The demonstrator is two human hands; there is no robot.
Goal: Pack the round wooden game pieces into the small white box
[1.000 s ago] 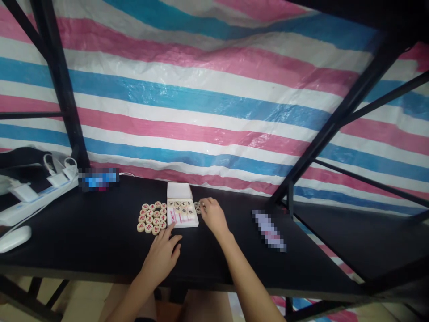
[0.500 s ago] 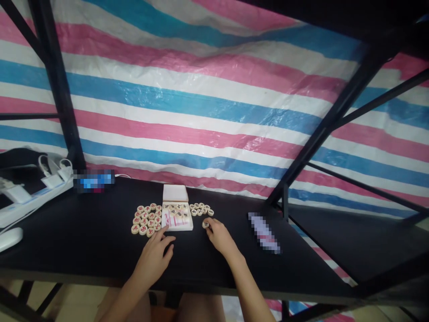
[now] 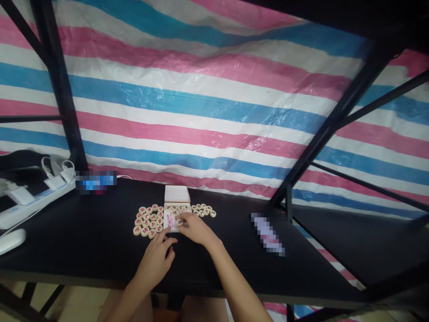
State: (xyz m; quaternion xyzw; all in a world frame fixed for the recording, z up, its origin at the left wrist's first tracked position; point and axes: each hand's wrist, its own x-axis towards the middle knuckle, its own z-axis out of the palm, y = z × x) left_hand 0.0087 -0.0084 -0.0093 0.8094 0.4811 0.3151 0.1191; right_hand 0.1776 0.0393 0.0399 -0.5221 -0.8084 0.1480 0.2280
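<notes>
A small white box [image 3: 174, 219] with its lid [image 3: 177, 193] folded back lies on the black table [image 3: 83, 241]. It holds round wooden chess pieces. My right hand [image 3: 194, 227] is over the box's near right corner, fingers pinched on a piece I can barely see. My left hand [image 3: 156, 257] rests on the table at the box's near left corner, index finger touching it. Several red-marked pieces [image 3: 148, 220] lie left of the box. Several dark-marked pieces [image 3: 203, 209] lie to its right.
A white power strip with plugs [image 3: 31, 197] and a white mouse [image 3: 10, 240] sit at the far left. A blurred blue item [image 3: 95, 181] and a blurred strip [image 3: 268, 233] lie on the table. Black frame bars [image 3: 60, 89] stand before a striped tarp.
My right hand took a piece from the group right of the box, drew it toward me, then carried it left over the box. My left hand stayed at the box's corner.
</notes>
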